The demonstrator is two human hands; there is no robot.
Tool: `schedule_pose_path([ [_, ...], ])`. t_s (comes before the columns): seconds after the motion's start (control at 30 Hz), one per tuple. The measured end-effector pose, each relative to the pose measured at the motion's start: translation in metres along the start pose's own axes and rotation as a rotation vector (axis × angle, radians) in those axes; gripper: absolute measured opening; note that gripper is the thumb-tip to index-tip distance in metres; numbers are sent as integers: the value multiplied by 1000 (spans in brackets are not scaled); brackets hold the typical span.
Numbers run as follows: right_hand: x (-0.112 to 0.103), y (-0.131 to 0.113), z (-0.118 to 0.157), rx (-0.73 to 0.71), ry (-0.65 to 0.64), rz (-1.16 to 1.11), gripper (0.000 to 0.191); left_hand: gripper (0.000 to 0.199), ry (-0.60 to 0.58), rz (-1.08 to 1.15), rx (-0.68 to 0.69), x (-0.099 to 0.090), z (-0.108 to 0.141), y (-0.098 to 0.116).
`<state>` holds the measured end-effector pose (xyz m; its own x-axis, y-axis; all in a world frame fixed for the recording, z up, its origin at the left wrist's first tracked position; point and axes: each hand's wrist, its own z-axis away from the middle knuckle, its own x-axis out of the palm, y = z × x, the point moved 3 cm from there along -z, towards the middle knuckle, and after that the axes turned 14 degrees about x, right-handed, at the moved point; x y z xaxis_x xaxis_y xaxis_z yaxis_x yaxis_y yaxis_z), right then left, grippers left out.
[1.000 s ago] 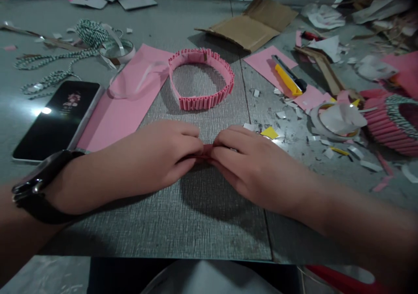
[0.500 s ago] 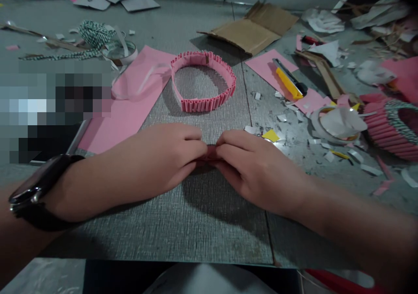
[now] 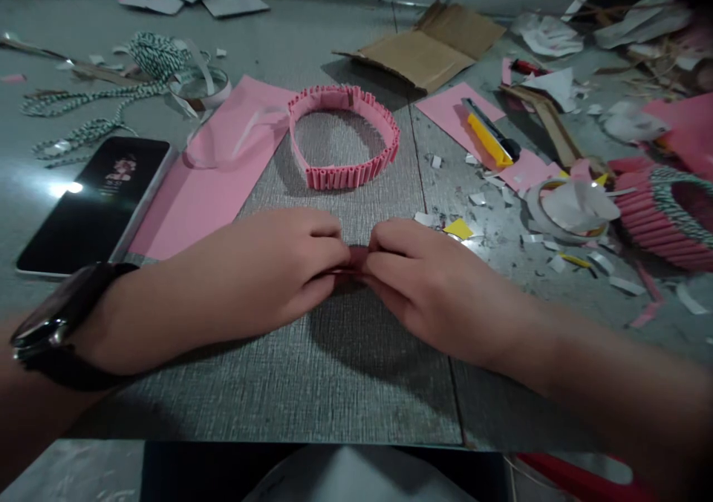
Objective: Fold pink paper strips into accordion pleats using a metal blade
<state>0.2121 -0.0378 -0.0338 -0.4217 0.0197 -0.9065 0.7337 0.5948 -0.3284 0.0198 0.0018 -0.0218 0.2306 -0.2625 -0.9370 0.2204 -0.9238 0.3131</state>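
Both my hands meet over the near middle of the table, pinching a small strip of pink paper (image 3: 358,257) between them. My left hand (image 3: 295,253), with a black watch on its wrist, is closed on the strip's left end. On the other end, my right hand (image 3: 426,283) is closed too, thumb below and fingers above. Most of the strip is hidden by the fingers. Just beyond my hands lies a ring of pleated pink paper (image 3: 345,179). Left of the ring is a pink sheet of paper (image 3: 183,205), with a clear ribbon-like strip across it.
A phone (image 3: 94,205) lies at the left, near green-and-white cord (image 3: 159,55) and a tape roll (image 3: 203,101). Folded cardboard (image 3: 423,56) lies at the back. To the right are a yellow utility knife (image 3: 490,137), another tape roll (image 3: 538,209), paper scraps and a pink paper basket (image 3: 649,212).
My hands hold nearly the same place and keep their pinch on the pink paper strip. The whole view has shifted slightly.
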Motion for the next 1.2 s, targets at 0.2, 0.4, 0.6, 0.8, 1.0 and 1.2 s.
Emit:
schedule_pose_path([
  [0.2,-1,0,1,22,2,21,28,21,11,9,11,-3,0,0],
  [0.4,-2,-3,1,0,37,54,31,25,-11,-1,12,-1,0,3],
  [0.6,2,-1,3,36,36,17,26,23,-19,22,-2,3,-2,3],
  [0.8,4,-2,1,61,4,-35,26,18,-11,46,-21,1,-3,1],
  [1.0,2,-1,0,38,43,-82,25,17,-5,111,-13,1,-4,-4],
  [1.2,2,-2,2,37,71,-56,24,20,-14,117,-1,0,-3,-6],
])
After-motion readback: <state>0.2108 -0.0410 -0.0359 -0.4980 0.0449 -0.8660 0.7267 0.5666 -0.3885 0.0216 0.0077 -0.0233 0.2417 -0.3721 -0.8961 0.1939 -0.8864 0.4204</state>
